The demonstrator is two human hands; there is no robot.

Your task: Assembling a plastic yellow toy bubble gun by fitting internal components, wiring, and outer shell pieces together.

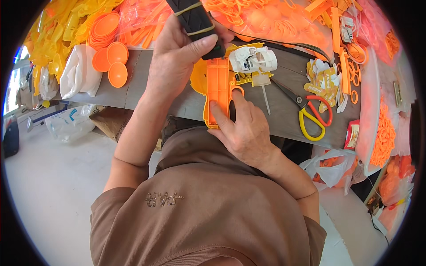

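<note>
My left hand is closed around a black power screwdriver with rubber bands wound round its body. Its lower end meets the top of an orange plastic battery-box part, which lies in a yellow toy-gun shell half. My right hand grips the handle end of this shell, thumb on the orange part and a finger by its ring. Beside them, a white motor unit with a round housing sits on the shell's far right part. A thin clear tube hangs from it.
Scissors with red and yellow handles lie to the right, near a pile of stickers. Orange discs and a white cloth bag are at left. Bagged orange parts line the back; a bin of orange rings stands right.
</note>
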